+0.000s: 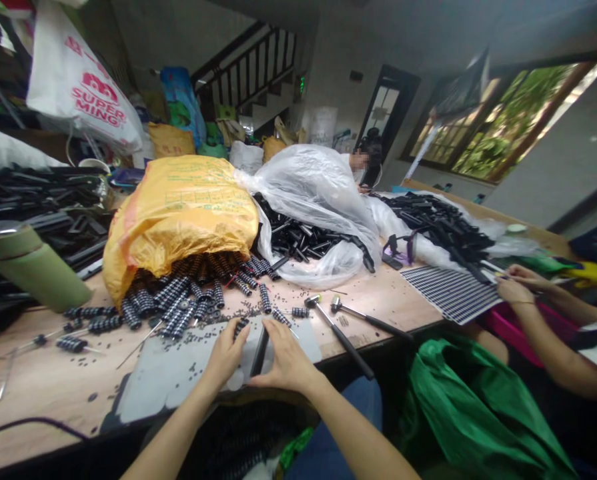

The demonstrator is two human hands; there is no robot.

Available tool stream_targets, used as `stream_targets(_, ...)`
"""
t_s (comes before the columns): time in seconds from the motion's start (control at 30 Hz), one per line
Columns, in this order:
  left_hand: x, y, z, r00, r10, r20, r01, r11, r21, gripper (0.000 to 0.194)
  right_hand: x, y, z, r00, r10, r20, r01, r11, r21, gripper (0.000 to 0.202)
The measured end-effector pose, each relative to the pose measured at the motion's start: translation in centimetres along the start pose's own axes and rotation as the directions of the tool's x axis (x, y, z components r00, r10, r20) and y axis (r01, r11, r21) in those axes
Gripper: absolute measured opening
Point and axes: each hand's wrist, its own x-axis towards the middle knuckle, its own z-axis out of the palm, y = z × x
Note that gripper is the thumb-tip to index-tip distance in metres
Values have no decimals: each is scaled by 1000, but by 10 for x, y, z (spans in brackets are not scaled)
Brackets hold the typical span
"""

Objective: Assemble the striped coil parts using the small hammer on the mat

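My left hand (224, 355) is closed around a small black ribbed roller (241, 325), pinched at the fingertips. In my right hand (289, 357) is a smooth black tube (259, 352), held between thumb and fingers and tilted over the grey mat (163, 373). The two pieces are apart. Beyond my hands, several black-and-white ribbed rollers (183, 313) spill from the yellow sack (183, 207). Tiny black bits lie scattered on the mat and the wooden table (43, 373). Two hammers, one nearer (341, 337) and one farther (373, 319), rest to the right of my right hand.
A green flask (33, 267) stands tilted in view at left. Behind the rollers, a clear plastic bag (323, 187) holds black tubes. At right, a co-worker's hands (521, 287) work near a checked sheet (448, 293). A green bag (478, 400) hangs beside the table edge.
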Motion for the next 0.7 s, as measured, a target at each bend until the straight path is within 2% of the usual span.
stream_targets(0.03, -3, -8, 0, 996, 85, -32, -79, 985, 151, 32, -5, 4, 5, 998, 53, 16, -53, 999, -7, 109)
stream_targets(0.1, -12, -24, -1, 979, 196, -47, -159, 892, 422, 34, -13, 9, 12, 988, 151, 34, -150, 988, -31, 110)
stream_targets(0.13, -17, -30, -3, 974, 222, -40, -172, 847, 503, 34, -16, 11, 13, 982, 184, 39, -183, 982, -43, 110)
stream_targets(0.2, -27, -36, -10, 964, 264, -38, -206, 828, 522, 32, -19, 12, 14, 976, 212, 47, -209, 976, -60, 110)
stream_targets(0.33, -34, -28, -28, 937, 299, -180, -259, 942, 214, 25, -17, 11, 12, 973, 222, 63, -216, 973, -84, 109)
stream_targets(0.4, -28, -19, -31, 937, 255, -240, -241, 967, 88, 24, -15, 11, 12, 971, 229, 69, -223, 970, -92, 109)
stream_targets(0.5, -14, -10, -22, 970, 122, -212, -149, 982, -118, 26, -14, 12, 15, 970, 235, 61, -228, 969, -93, 108)
stream_targets(0.57, -7, -7, -12, 987, -34, -157, -23, 939, -344, 32, -15, 11, 15, 972, 231, 37, -228, 971, -65, 107)
stream_targets(0.63, -4, -2, -5, 979, -187, -76, 110, 810, -576, 37, -17, 8, 13, 980, 201, 8, -201, 980, 5, 109)
stream_targets(0.7, -5, 6, -4, 957, -286, 36, 225, 661, -716, 40, -19, 2, 8, 991, 132, -16, -129, 986, 105, 112)
